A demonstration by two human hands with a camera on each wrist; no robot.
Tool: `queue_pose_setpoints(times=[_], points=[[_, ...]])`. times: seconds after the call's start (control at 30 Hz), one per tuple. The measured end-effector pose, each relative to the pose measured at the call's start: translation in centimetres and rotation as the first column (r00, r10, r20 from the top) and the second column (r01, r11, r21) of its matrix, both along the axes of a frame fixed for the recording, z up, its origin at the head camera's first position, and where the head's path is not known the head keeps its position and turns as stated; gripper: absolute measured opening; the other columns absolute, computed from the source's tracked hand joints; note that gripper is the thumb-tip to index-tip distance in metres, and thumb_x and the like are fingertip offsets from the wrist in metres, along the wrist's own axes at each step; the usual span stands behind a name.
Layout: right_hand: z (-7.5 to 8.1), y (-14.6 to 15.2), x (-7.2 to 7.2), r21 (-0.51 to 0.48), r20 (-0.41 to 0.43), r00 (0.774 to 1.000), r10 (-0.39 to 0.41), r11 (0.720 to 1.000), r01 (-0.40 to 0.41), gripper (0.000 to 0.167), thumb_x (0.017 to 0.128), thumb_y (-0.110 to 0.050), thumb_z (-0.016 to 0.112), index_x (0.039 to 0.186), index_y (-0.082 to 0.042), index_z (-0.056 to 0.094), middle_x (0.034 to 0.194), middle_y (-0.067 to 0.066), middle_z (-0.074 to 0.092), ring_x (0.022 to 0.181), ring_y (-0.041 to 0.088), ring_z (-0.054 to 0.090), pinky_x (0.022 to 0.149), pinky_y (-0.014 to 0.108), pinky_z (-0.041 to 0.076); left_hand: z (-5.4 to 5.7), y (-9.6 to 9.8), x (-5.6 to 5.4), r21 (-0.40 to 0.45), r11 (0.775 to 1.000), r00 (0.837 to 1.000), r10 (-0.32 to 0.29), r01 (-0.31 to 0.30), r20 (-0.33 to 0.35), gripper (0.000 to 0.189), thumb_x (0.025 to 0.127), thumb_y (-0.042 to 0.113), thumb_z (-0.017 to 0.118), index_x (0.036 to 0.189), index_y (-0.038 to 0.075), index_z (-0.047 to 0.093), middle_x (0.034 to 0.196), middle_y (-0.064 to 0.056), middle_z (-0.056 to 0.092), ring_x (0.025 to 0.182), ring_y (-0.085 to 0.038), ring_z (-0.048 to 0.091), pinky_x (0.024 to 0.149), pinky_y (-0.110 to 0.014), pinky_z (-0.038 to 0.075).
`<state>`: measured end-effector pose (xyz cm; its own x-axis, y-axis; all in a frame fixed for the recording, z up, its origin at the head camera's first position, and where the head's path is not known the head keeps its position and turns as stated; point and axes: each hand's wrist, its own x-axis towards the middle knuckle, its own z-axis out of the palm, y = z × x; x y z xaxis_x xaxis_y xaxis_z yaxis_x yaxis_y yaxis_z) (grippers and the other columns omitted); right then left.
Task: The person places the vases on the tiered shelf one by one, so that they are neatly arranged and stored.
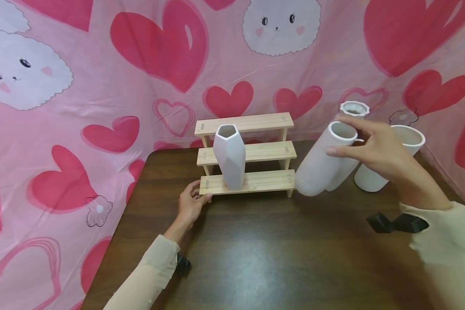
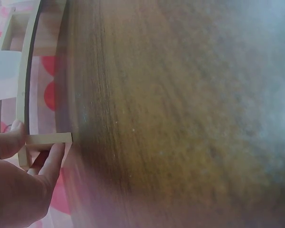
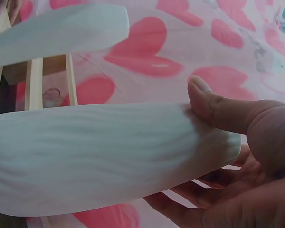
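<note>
A pink cloth backdrop printed with red hearts (image 1: 97,101) hangs behind a dark brown wood-grain table (image 1: 236,249), which carries a pale wooden three-step stand (image 1: 263,151). Just right of the stand, a tall white rippled cylindrical vase (image 1: 319,161) leans, its rim end gripped by the right hand (image 1: 379,144), thumb and fingers spread around it. A white faceted vase (image 1: 230,159) stands on the lowest step; a white wide-mouthed vase (image 1: 372,177) and a white scalloped-rim vase (image 1: 354,107) are farther right. The left hand (image 1: 190,204) pinches the lowest step's left end.
</note>
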<state>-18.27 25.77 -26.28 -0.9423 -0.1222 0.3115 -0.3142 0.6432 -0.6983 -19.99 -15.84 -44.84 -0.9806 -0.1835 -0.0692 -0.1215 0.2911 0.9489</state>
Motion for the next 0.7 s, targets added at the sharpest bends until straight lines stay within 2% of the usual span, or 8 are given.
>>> queue_pose_setpoints(times=[0.17, 0.27, 0.37, 0.4, 0.53, 0.7], points=[[0.2, -2.1, -1.3, -0.061, 0.001, 0.998, 0.058, 0.996, -0.057, 0.063, 0.076, -0.017, 0.084, 0.133, -0.017, 0.058, 0.107, -0.001, 0.063, 0.088, 0.009, 0.061, 0.071, 0.016, 0.049, 0.0, 0.0, 0.0, -0.014, 1.0, 1.0, 0.004, -0.004, -0.008, 0.056, 0.085, 0.009, 0.073, 0.136, 0.011, 0.05, 0.111, -0.015, 0.067, 0.102, -0.026, 0.065, 0.071, -0.022, 0.05], [0.1, -3.3, -2.1, -0.057, 0.004, 0.997, 0.08, 0.995, -0.08, 0.063, 0.076, -0.02, 0.084, 0.133, -0.016, 0.058, 0.114, 0.003, 0.062, 0.098, 0.016, 0.06, 0.081, 0.031, 0.052, 0.0, 0.0, 0.0, -0.012, 1.0, 1.0, 0.005, -0.005, -0.007, 0.055, 0.086, 0.008, 0.073, 0.136, 0.012, 0.05, 0.11, -0.015, 0.067, 0.101, -0.026, 0.065, 0.071, -0.022, 0.05], [0.0, -4.4, -2.8, -0.055, 0.003, 0.995, 0.098, 0.994, -0.098, 0.062, 0.076, -0.022, 0.084, 0.132, -0.016, 0.059, 0.115, 0.007, 0.063, 0.1, 0.022, 0.06, 0.083, 0.04, 0.051, -0.1, 0.0, -0.1, -0.006, 1.0, 1.0, 0.007, -0.007, -0.005, 0.055, 0.085, 0.008, 0.073, 0.136, 0.012, 0.05, 0.111, -0.015, 0.067, 0.101, -0.025, 0.065, 0.071, -0.022, 0.05], [0.0, -4.8, -3.0, -0.059, 0.003, 0.994, 0.106, 0.993, -0.105, 0.063, 0.075, -0.023, 0.084, 0.132, -0.015, 0.059, 0.116, 0.008, 0.063, 0.1, 0.024, 0.06, 0.083, 0.04, 0.051, -0.1, 0.0, -0.1, -0.005, 1.0, 1.0, 0.008, -0.008, -0.004, 0.055, 0.085, 0.008, 0.073, 0.135, 0.012, 0.051, 0.111, -0.014, 0.067, 0.101, -0.025, 0.065, 0.07, -0.022, 0.05], [-0.3, -6.2, -3.7, -0.072, 0.018, 0.993, 0.116, 0.991, -0.114, 0.067, 0.075, -0.026, 0.085, 0.134, -0.013, 0.057, 0.122, 0.01, 0.062, 0.1, 0.026, 0.062, 0.077, 0.024, 0.05, -0.2, 0.0, -0.1, 0.005, 1.0, 1.0, 0.011, -0.011, -0.008, 0.056, 0.085, 0.007, 0.073, 0.135, 0.011, 0.051, 0.111, -0.015, 0.067, 0.1, -0.025, 0.065, 0.07, -0.022, 0.051], [-0.5, -7.5, -4.3, -0.064, 0.032, 0.992, 0.122, 0.991, -0.12, 0.07, 0.074, -0.03, 0.085, 0.135, -0.014, 0.057, 0.126, 0.01, 0.061, 0.1, 0.027, 0.062, 0.076, 0.024, 0.049, -0.3, 0.1, -0.2, 0.016, 1.0, 1.0, 0.011, -0.011, -0.007, 0.057, 0.085, 0.006, 0.073, 0.136, 0.01, 0.05, 0.112, -0.016, 0.066, 0.099, -0.024, 0.065, 0.071, -0.023, 0.052]])
